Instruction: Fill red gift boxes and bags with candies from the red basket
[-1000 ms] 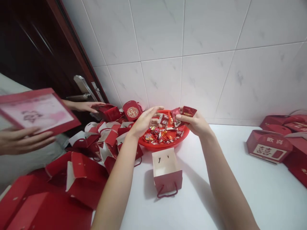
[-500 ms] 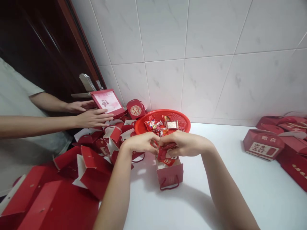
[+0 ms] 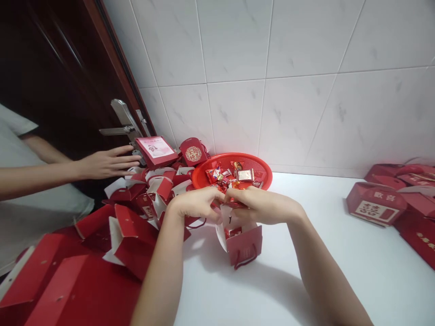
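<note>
A small red gift box with a rope handle stands on the white table, its top open and red-wrapped sweets showing inside. My left hand is bent round the far left edge of this box, fingers curled against it. Across from it, my right hand has its fingers curled over the box's far flap. Both hands seem to grip the box's far side, though the fingertips are partly hidden. Right behind my hands sits a red plastic basket of wrapped sweets.
Open red boxes are heaped at the left. Closed boxes and others lie at the right. Another person's hand is by a pink-topped box, near the door handle. A tiled wall rises behind.
The sweets between my hands are now down in the box, and its near side has tilted and turned slightly. The other person's hands have drawn back left from the pink-topped box, which sits lower.
</note>
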